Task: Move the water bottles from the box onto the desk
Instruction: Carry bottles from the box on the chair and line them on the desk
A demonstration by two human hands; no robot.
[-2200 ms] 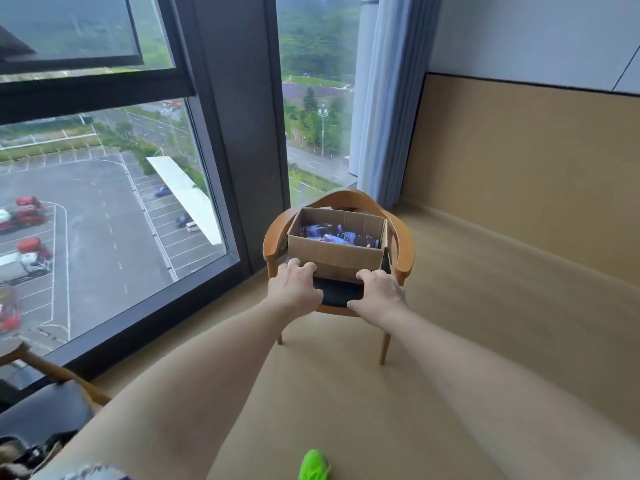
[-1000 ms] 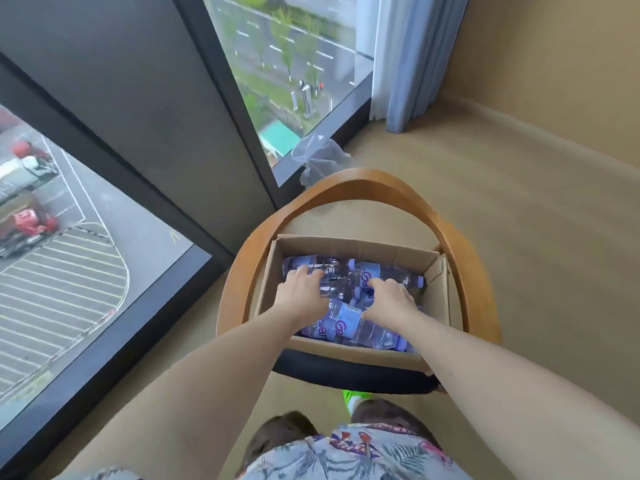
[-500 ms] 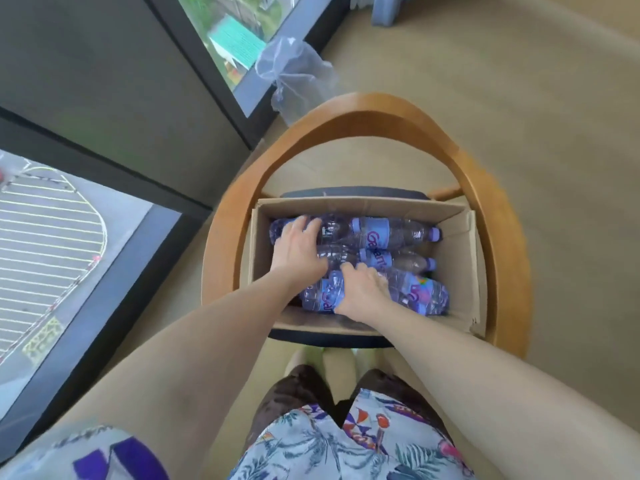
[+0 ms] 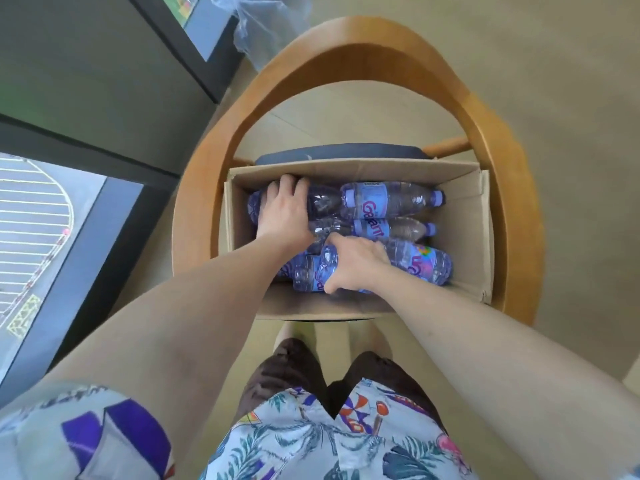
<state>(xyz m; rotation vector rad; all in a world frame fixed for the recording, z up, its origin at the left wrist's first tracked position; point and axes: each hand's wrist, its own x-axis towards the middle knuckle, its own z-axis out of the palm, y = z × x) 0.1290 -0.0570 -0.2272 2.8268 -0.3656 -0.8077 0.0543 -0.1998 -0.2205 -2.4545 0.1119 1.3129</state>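
Note:
An open cardboard box (image 4: 465, 233) sits on the seat of a wooden armchair. Several clear water bottles with purple labels lie on their sides inside it. My left hand (image 4: 285, 211) is wrapped over the base end of the far bottle (image 4: 381, 200), at the box's left side. My right hand (image 4: 356, 265) is closed around a near bottle (image 4: 310, 277), which lies at the box's front. A middle bottle (image 4: 388, 228) and a bottle with a colourful label (image 4: 424, 263) lie untouched to the right. No desk is in view.
The wooden armchair (image 4: 346, 57) curves its backrest around the box, with a dark seat cushion (image 4: 339, 152) showing behind it. A crumpled plastic bag (image 4: 266, 29) lies on the floor beyond. A dark window frame (image 4: 114, 161) runs along the left. Beige floor lies to the right.
I have stepped up to the chair and now look straight down into the box. Both hands went from the box's front edge into the box and closed on bottles.

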